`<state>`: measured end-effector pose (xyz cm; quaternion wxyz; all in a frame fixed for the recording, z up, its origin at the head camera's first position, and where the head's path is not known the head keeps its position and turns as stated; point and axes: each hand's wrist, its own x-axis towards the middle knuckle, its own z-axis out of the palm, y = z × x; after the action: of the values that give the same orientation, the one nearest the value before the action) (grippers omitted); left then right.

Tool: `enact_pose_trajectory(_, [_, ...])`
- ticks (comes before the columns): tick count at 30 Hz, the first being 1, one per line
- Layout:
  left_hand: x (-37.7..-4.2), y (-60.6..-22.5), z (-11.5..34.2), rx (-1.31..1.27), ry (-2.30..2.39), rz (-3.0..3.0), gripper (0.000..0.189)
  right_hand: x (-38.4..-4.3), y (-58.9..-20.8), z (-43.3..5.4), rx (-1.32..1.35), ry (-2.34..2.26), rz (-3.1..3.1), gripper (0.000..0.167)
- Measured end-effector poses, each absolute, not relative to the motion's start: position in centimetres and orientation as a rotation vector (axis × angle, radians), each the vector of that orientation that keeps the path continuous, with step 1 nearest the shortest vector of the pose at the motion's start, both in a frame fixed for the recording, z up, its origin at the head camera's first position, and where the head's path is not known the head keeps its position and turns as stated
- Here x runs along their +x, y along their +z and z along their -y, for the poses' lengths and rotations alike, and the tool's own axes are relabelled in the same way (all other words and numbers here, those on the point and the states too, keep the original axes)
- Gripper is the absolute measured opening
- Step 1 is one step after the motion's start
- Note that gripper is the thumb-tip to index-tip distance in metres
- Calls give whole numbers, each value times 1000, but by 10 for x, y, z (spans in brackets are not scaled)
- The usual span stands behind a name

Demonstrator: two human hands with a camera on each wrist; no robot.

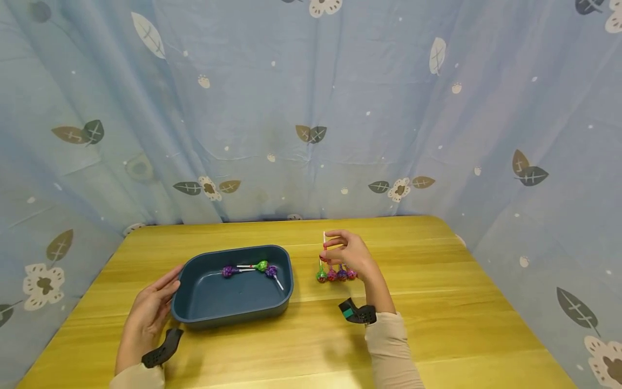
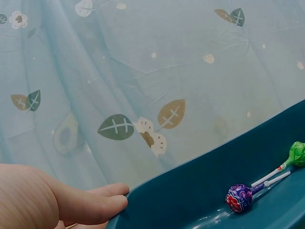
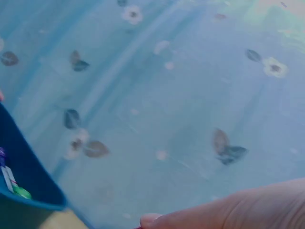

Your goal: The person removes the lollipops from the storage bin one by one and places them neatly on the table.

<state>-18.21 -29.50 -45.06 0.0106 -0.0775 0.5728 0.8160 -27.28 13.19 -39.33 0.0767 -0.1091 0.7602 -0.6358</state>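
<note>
My left hand (image 1: 148, 308) rests against the left end of a dark blue plastic bin (image 1: 233, 319), its fingers fairly straight at the rim. Inside the bin lie a purple lollipop (image 1: 227, 271), a green lollipop (image 1: 262, 266) and a second purple lollipop (image 1: 271, 271). Right of the bin, my right hand (image 1: 353, 255) pinches a red-wrapped lollipop (image 1: 323, 255), its white stick pointing up. Below that hand a row of lollipops lies on the table, with a green one (image 1: 322, 276) at its left end. The right wrist view shows only the thumb and a sliver of red.
The yellow wood-grain table (image 1: 461, 313) carries the bin on its left half and the lollipop row near its middle. Behind and beside it hangs a light blue curtain (image 1: 272, 124) with leaf and flower prints. Each wrist wears a black band.
</note>
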Motion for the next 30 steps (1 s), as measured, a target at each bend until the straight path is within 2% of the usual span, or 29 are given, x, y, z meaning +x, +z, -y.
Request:
enact_pose_trajectory(10, [-182, -450, 297, -236, 2549, -1775, 32, -278, -397, -182, -88, -1912, -2342, 52])
enact_pose_trajectory(30, [-183, -454, 298, -185, 2511, -1820, 33, -279, -412, -215, 96, -1807, -2405, 49])
